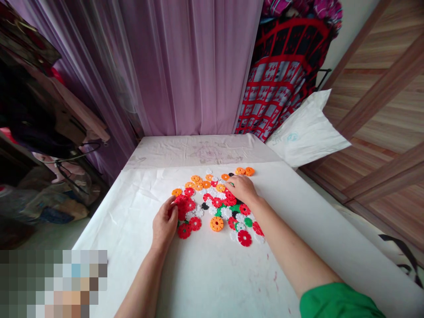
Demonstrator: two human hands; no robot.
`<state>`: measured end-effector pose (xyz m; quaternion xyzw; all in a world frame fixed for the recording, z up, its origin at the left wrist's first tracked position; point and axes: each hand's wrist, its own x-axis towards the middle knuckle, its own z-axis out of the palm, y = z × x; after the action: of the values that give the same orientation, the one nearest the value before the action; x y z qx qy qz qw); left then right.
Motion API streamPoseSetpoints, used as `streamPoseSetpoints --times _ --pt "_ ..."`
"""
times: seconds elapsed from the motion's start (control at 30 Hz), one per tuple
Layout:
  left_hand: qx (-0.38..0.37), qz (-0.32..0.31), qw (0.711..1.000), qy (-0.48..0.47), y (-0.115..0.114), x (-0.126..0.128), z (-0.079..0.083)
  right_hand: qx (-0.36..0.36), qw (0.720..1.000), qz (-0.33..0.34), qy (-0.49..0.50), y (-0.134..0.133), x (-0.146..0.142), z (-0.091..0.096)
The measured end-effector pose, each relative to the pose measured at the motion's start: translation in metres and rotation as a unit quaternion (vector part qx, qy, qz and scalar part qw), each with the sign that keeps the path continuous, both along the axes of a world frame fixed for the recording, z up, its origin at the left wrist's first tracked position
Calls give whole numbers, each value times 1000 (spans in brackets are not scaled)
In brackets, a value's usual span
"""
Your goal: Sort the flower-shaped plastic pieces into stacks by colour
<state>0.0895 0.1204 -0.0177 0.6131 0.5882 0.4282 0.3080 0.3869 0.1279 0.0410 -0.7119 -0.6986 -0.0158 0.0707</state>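
Observation:
Flat notched plastic discs, the interlocking snowflake kind, lie in a loose pile in red, white, orange, green and black. At the pile's left edge, my left hand point(165, 221) has its thumb and fingers curled against red discs point(181, 206) and seems to grip one. My right hand point(242, 189) reaches over the far right of the pile with bent fingers. A bit of green shows by its fingertips; what they hold, if anything, is hidden. In front of the pile sits a thick orange disc stack point(217, 224). More orange discs point(245, 171) lie beyond my right hand.
The pile rests on a white-covered table point(205, 274) with a patterned cloth point(212, 150) at its far end. A purple curtain point(198, 66) hangs behind. On the right are a white bag point(308, 132) and wooden doors point(380, 110); clothes point(66, 97) hang at the left.

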Motion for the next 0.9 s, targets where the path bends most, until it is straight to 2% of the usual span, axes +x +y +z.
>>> streamPoseSetpoints --times 0.13,0.27,0.47,0.7,0.9 --pt "2 -1 1000 4 0 -1 -2 -24 999 -10 -18 34 11 4" --pt "-1 -4 1000 7 -1 -2 -3 -69 997 1 -23 54 16 2" --pt "-12 -3 1000 4 -1 -2 -2 -80 997 -4 -20 55 13 1" --pt "-2 -4 1000 5 0 -3 -3 -70 997 -41 0 54 9 -7" --pt "-6 -5 1000 11 0 -3 -3 -70 995 -67 -2 55 9 -5"
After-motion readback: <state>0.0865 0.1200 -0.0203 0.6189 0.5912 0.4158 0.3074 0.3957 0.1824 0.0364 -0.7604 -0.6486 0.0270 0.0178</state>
